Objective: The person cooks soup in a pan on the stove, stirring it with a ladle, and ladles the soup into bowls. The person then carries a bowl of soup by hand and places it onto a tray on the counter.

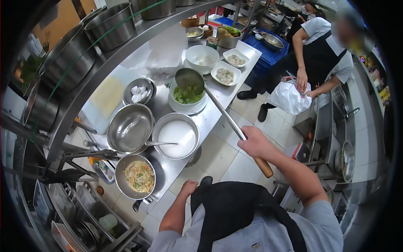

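My right hand (254, 142) is wrapped round the long handle of a ladle (224, 110), near its wooden end. The ladle's wide metal scoop is tilted over a white bowl (194, 108) of green leafy vegetables and hides part of its rim. A plate sits beneath that bowl. Down by my apron, my left hand (189, 187) has its fingers curled in; whatever is inside them, if anything, is hidden. Nearest to it on the table are a pot of white liquid (176, 134) with a spoon handle across it and a pan of shredded food (140, 177).
The steel table (214, 113) also bears an empty metal bowl (130, 128), a large white bowl (202, 56) and two dishes of dumplings (225, 74). An overhead shelf (79, 94) holds several pots. At the right, a person (312, 63) handles a white bag (289, 96).
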`<state>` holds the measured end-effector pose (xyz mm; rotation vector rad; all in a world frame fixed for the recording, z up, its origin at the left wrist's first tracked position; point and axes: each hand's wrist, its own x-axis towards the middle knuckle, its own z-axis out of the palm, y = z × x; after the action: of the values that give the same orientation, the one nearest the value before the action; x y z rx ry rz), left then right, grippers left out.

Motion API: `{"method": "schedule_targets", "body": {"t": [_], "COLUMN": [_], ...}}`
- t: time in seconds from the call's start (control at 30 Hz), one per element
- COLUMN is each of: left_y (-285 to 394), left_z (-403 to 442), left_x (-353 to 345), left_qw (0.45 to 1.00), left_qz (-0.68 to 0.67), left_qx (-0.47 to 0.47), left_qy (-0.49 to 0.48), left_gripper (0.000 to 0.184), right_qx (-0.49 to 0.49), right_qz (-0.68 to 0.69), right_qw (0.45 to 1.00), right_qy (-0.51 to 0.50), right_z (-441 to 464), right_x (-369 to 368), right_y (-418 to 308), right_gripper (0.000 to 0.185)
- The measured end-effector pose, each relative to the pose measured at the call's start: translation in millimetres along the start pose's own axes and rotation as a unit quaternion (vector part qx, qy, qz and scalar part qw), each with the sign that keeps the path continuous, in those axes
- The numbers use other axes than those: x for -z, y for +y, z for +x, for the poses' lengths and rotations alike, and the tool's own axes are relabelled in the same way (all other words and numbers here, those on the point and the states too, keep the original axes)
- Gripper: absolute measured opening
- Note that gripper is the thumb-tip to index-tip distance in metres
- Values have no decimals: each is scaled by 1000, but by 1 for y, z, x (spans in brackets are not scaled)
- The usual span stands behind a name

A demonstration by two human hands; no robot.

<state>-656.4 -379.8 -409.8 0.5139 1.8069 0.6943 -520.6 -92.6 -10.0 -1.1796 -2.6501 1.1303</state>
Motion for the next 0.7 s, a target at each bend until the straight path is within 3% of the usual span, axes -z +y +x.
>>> {"method": "schedule_targets", "body": {"t": [0.1, 0.27, 0.37, 0.5, 0.6, 0.67, 0.7], "left_y": [35, 103, 137, 159, 221, 282, 314], "left_z": [-11, -49, -62, -66, -110, -145, -159], "left_x": [13, 26, 35, 41, 52, 77, 95], "left_qw": [999, 984, 991, 983, 970, 971, 971], "left_qz": [-17, 147, 79, 103, 157, -16, 0], "left_qx": [15, -83, -86, -145, -184, -189, -216], "left_qy": [-44, -48, -59, -44, -29, -149, -102], "left_gripper": [32, 41, 41, 40, 34, 26, 24], "right_qx": [-21, 41, 74, 70, 84, 86, 85], "right_qz": [0, -3, -6, -11, -8, -14, 14], "right_qw": [1000, 998, 995, 993, 992, 991, 992], "right_qy": [3, 42, 70, 89, 97, 97, 96], "right_z": [-9, -6, -5, -1, 3, 1, -1], "right_x": [-2, -9, -8, -9, -8, -5, -6], "right_y": [0, 21, 27, 35, 43, 43, 41], "right_gripper": [26, 24, 21, 21, 23, 23, 24]}}
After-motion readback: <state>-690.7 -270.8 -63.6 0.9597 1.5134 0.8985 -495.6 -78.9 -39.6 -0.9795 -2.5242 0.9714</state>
